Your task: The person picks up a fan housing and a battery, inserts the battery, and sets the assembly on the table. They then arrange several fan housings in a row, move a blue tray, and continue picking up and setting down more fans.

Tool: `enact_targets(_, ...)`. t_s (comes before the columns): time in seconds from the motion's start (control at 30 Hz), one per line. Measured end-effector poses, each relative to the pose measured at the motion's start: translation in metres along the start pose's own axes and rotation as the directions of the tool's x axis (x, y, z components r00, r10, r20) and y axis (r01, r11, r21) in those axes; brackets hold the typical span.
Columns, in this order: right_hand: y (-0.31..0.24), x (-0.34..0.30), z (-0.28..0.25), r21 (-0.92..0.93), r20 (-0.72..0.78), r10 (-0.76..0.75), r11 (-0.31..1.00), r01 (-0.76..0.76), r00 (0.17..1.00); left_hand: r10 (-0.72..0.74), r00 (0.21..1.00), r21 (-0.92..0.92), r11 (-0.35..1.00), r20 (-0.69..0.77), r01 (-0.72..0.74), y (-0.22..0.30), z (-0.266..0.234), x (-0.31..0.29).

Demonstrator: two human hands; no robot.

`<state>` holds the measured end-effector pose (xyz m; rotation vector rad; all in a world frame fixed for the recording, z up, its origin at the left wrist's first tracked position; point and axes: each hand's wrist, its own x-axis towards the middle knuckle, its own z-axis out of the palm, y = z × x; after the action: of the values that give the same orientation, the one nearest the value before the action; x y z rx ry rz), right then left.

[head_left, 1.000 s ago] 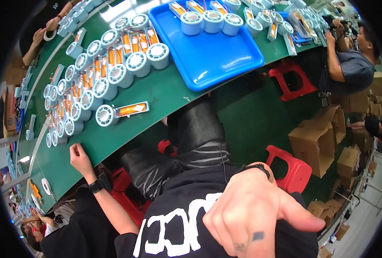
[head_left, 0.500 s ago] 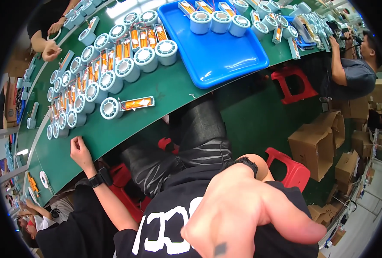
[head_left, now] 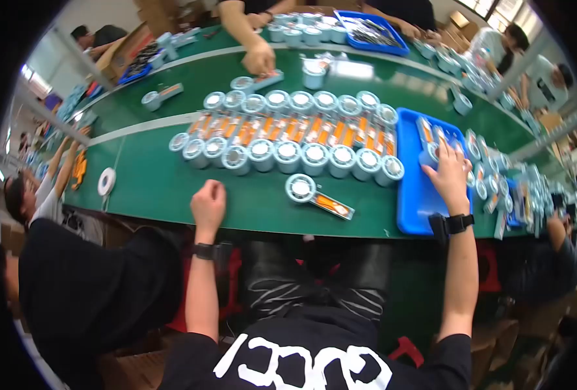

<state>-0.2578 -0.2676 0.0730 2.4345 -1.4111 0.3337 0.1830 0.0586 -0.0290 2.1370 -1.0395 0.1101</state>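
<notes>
My left hand [head_left: 208, 207] rests near the table's front edge, fingers curled in, with no object showing in it. Ahead and to its right lies a single light-blue round housing [head_left: 301, 188], whose rectangular handle [head_left: 332, 206] holds an orange-wrapped part. At the right, my right hand [head_left: 449, 174] reaches over the blue tray [head_left: 415, 211], fingers apart. Its fingertips are at the light-blue housings [head_left: 429, 155] in the tray's far half, partly covering them; no firm grip shows.
Two rows of similar housings [head_left: 288, 153] stand across the table [head_left: 145, 169], orange parts between them. A white tape roll [head_left: 107, 182] lies left. Across the table, a co-worker's hand [head_left: 259, 60] handles another housing [head_left: 243, 84]. More housings [head_left: 483, 149] stand right of the tray.
My view has turned toward the table. My right hand has gone from close before the camera to the blue tray. My left hand stays curled by the table edge.
</notes>
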Motion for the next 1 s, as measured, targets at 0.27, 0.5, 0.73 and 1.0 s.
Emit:
enact_targets(0.27, -0.024, 0.008, -0.016, 0.204, -0.067, -0.104, 0.972, 0.115, 0.992, -0.035, 0.993, -0.208, 0.978, -0.111, 0.011, 0.024, -0.029, -0.015)
enact_targets(0.5, -0.168, -0.095, -0.126, 0.637, -0.313, -0.172, 0.692, 0.341, 0.934, 0.168, 0.966, -0.84, 0.537, 0.198, 0.079, 0.162, -0.058, -0.066)
enact_targets(0.73, -0.212, -0.067, -0.156, 0.775, -0.235, -0.798, 0.191, 0.602, 0.555, 0.682, 0.678, -0.237, 0.732, 0.276, -0.639, 0.178, -0.145, -0.03)
enact_targets(1.0, -0.231, -0.063, -0.146, 0.935, -0.133, -0.828, 0.078, 0.346, 0.545, 0.548, 0.735, -0.359, 0.831, 0.4, -0.425, 0.172, -0.131, -0.044)
